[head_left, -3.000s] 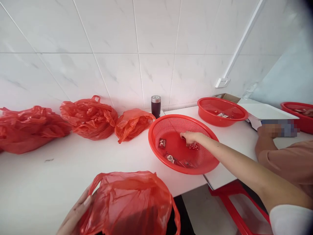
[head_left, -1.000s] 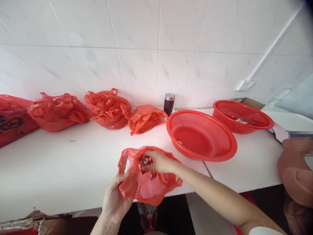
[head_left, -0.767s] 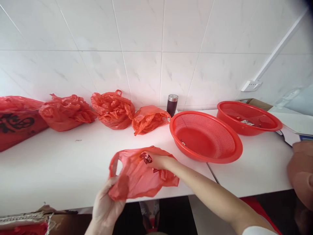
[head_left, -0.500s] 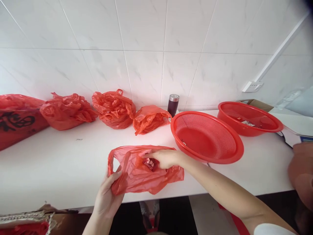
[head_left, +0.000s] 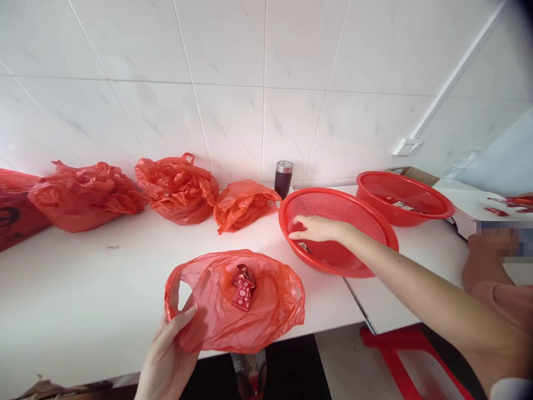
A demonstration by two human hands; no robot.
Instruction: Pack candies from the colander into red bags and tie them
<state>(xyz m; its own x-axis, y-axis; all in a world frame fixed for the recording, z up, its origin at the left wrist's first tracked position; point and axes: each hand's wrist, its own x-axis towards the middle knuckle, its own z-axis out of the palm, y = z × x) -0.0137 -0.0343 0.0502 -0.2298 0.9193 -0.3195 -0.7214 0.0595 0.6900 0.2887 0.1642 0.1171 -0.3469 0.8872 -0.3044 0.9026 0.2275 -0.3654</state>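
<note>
My left hand (head_left: pixel 172 344) is closed round the handle side of a red plastic bag (head_left: pixel 270 316), thumb on top. The bag lies spread with its mouth wide, partly on the table's front edge. Inside it are a few small dark-red wrapped packets (head_left: pixel 243 293), the top one with pale dots. Over the left part of a red perforated plastic basket (head_left: pixel 358 255) is my right hand (head_left: pixel 318 228), fingers apart and nothing visible in them. Below its fingertips a small dark-and-white piece (head_left: pixel 305 248) lies inside the basket.
Several bunched red plastic bags (head_left: pixel 179 194) line the wall, beside a dark flask (head_left: pixel 283 179). A second red basket (head_left: pixel 403 218) holds small packets. Another person's arm (head_left: pixel 491 261) is at the right. A red stool (head_left: pixel 400 355) stands below the white table (head_left: pixel 104 300).
My right hand has left the bag's inside and moved right over the near basket, leaving packets showing in the bag. My left hand keeps its hold. The view has shifted right.
</note>
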